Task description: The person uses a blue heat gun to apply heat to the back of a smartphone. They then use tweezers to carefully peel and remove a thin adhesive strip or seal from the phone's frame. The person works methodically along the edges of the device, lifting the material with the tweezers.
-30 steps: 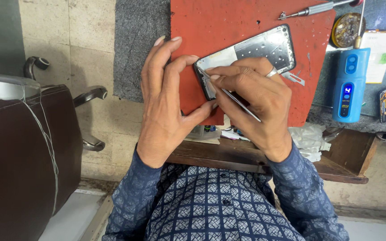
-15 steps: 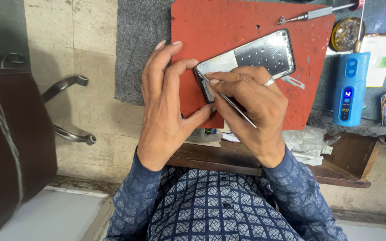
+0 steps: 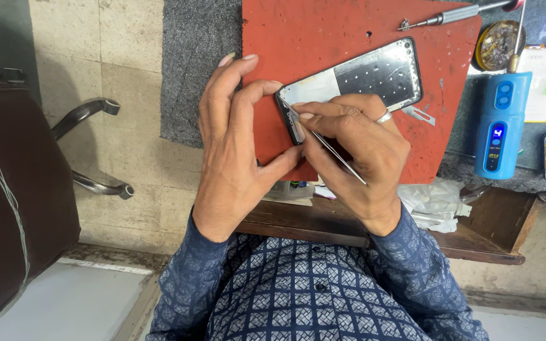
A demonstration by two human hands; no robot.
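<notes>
An opened phone frame (image 3: 368, 79), silver and black inside, lies on a red work mat (image 3: 323, 38). My left hand (image 3: 235, 151) grips the phone's near end between fingers and thumb. My right hand (image 3: 361, 158), with a ring on one finger, pinches thin metal tweezers (image 3: 323, 140) whose tips touch the phone's near corner beside my left fingers. The phone's near end is partly hidden under both hands.
A screwdriver (image 3: 450, 16) lies at the mat's far edge. A blue device with a lit display (image 3: 499, 126) stands to the right, near a round tin (image 3: 497, 45) and a small blade (image 3: 419, 115). A dark chair (image 3: 14, 189) is at left. Plastic bags (image 3: 434, 199) sit on a wooden shelf.
The view shifted slightly, so the chair sits further left in frame. Both hands keep the same hold on the phone and tweezers.
</notes>
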